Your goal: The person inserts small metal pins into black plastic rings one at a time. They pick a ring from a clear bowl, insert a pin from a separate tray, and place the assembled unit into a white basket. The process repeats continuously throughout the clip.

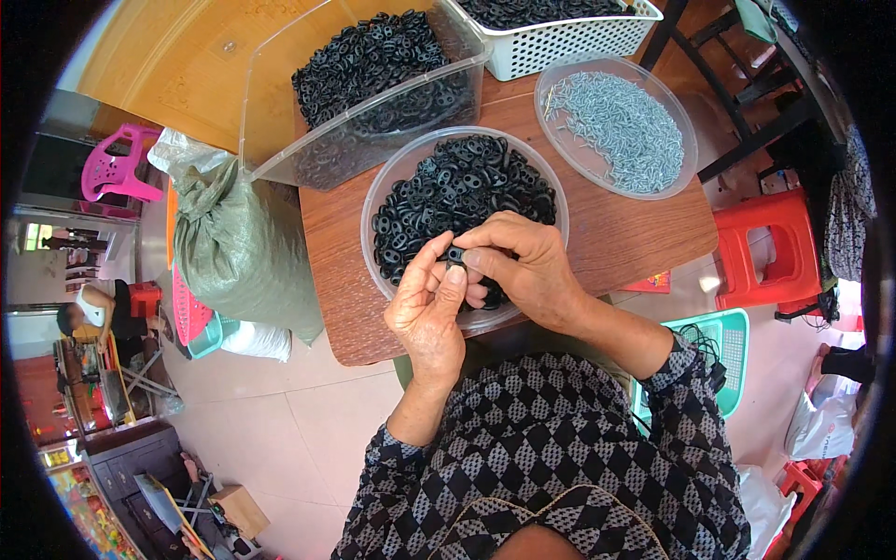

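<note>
Above a round clear tub [371, 238] heaped with small black two-holed plastic pieces [457, 182], my hands meet at one such black piece [455, 260]. My left hand [427, 317] pinches it between thumb and fingers. From the other side, my right hand [530, 271] closes thumb and forefinger on or right beside the same piece; whether a screw is also between those fingertips is hidden. To the right of the tub, a shallow round clear tray [689, 154] carries many small silvery screws or pins [621, 131].
The brown wooden table [341, 317] also bears a large clear bin [271, 121] and a white perforated basket [560, 47], both with black pieces. A tied green sack [247, 243] stands left; a red stool [770, 252] and turquoise basket [733, 364] are right. Another person [98, 308] sits far left.
</note>
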Demonstrator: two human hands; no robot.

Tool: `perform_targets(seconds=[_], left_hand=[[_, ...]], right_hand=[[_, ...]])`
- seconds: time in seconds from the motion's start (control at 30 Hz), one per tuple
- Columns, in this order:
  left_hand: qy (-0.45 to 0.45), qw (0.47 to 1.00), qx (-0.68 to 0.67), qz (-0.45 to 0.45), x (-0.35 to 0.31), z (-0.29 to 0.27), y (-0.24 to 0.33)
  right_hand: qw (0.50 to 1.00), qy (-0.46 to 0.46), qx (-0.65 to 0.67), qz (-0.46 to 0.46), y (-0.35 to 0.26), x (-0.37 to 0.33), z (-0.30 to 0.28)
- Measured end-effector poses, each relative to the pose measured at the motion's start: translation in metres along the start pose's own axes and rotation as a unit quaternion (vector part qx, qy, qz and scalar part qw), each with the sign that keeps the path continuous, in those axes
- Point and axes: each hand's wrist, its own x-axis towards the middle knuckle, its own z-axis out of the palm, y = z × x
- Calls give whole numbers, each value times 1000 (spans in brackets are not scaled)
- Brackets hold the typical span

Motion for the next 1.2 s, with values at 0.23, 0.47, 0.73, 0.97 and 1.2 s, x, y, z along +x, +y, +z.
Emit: perform_targets(seconds=[0.23,0.47,0.73,0.97,1.2], left_hand=[[21,999,-18,16,1,2,2],[67,994,-75,-35,4,7,3],[45,995,-73,-44,2,3,6],[22,997,-61,-29,4,3,10],[-59,998,-5,5,11,-7,11]], right_hand=[[988,4,-106,-112,4,-3,2],[951,56,-199,-230,6,-2,5],[935,66,-204,-281,10,0,2],[935,57,-205,-283,11,-1,0],[933,58,-202,-292,13,-1,0]])
